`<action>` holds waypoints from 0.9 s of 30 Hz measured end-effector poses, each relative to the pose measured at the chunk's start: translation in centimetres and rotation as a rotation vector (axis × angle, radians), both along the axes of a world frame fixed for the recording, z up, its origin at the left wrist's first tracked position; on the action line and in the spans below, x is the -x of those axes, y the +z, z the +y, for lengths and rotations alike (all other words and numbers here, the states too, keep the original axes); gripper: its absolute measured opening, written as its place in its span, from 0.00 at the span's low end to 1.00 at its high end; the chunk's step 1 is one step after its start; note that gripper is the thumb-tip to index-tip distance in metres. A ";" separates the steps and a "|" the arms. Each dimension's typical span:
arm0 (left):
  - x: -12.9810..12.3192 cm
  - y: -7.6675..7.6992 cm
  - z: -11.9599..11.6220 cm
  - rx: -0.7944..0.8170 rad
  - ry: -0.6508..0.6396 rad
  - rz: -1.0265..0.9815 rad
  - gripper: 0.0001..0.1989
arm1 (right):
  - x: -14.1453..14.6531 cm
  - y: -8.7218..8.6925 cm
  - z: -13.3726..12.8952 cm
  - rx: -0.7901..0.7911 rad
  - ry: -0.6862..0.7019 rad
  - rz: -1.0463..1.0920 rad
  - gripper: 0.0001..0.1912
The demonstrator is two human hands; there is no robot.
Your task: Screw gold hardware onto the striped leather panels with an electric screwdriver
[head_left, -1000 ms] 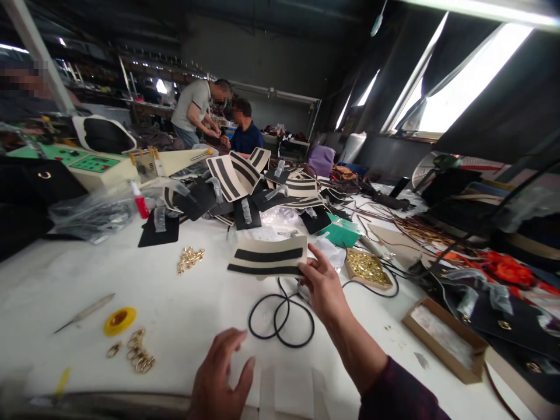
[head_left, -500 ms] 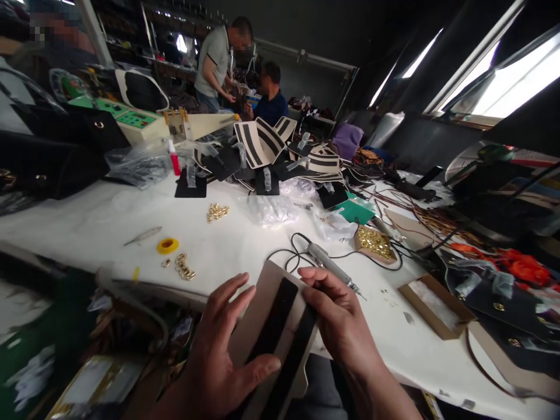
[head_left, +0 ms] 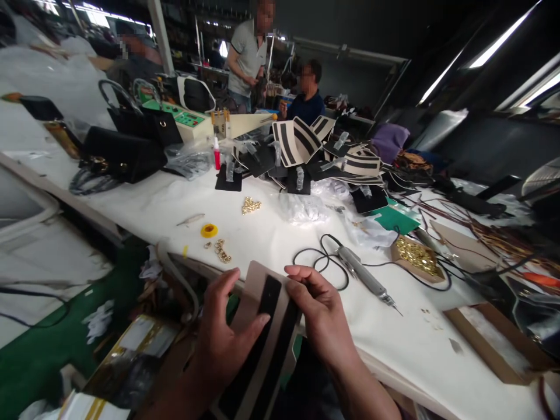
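Slanting lengthwise toward the table (head_left: 144,204), the striped panel (head_left: 268,350) is corner-pinched by the right hand (head_left: 318,309), the left hand (head_left: 225,335) loosely open alongside.

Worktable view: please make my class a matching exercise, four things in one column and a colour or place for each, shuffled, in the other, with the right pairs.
Things:
1. striped piece nearest the camera
2. bottle
3. floor
4. roll of tape

Descriptions:
A. green
B. held by the right hand
C. yellow
D. red with a white top

Pairs: 1-B, 2-D, 3-A, 4-C
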State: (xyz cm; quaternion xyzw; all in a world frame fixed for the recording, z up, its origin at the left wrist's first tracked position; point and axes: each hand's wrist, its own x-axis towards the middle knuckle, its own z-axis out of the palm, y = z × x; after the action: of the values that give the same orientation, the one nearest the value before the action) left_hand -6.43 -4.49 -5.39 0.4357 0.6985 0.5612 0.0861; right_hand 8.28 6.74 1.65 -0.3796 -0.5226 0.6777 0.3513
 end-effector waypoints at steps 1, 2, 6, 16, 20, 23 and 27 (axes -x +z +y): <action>0.0 -0.2 -0.2 -0.007 -0.018 0.078 0.38 | 0.6 0.1 -0.3 -0.019 -0.012 -0.017 0.17; -0.1 -0.3 -0.4 -0.010 -0.060 0.126 0.40 | 1.2 0.1 -0.6 -0.037 -0.015 -0.032 0.17; -0.9 0.0 -1.1 0.036 -0.215 0.014 0.55 | 3.1 0.4 -1.8 -0.078 0.038 -0.057 0.15; 2.7 -0.9 -4.6 0.341 -0.016 -0.921 0.26 | 8.0 -2.6 2.2 -0.379 0.216 -0.232 0.13; 4.1 -1.9 -6.5 0.272 0.252 -0.982 0.26 | 11.5 -6.7 3.8 -0.695 0.255 -0.473 0.06; 4.7 -1.7 -7.1 0.228 0.336 -1.123 0.30 | 13.3 -8.6 4.0 -0.794 0.283 -0.642 0.09; 4.9 -1.1 -7.1 0.155 0.305 -1.230 0.33 | 14.6 -9.0 4.1 -0.889 0.313 -0.818 0.11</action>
State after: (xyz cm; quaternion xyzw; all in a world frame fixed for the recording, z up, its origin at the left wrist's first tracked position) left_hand -11.33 -11.56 -6.50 -0.0778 0.6140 0.6625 0.4219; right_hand -6.32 10.89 -7.35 -0.3448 -0.8964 0.2386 0.1435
